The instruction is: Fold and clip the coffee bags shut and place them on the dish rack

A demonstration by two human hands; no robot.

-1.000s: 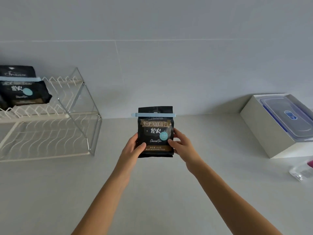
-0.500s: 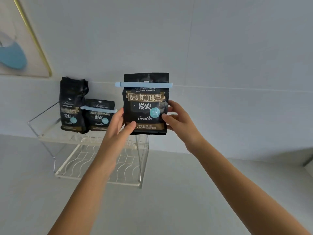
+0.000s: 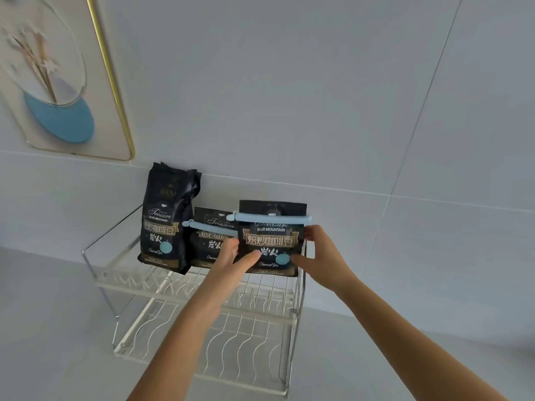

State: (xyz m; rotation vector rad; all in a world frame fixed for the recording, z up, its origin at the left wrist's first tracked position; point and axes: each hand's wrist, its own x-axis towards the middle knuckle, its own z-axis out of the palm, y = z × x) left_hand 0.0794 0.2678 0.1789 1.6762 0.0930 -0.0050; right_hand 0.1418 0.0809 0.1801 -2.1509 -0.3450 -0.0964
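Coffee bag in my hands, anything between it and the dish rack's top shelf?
Nothing visible. The held bag is over the free right end of the upper tier of the dish rack; the middle bag and tall bag stand leftward.

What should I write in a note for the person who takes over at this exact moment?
The left hand and the right hand both grip the clipped bag, one at each side.
It is at the right end of the dish rack, upper tier; whether it rests there I cannot tell.
Done: middle bag clipped, on the rack.
Left: release this bag; the tall bag shows no clip.
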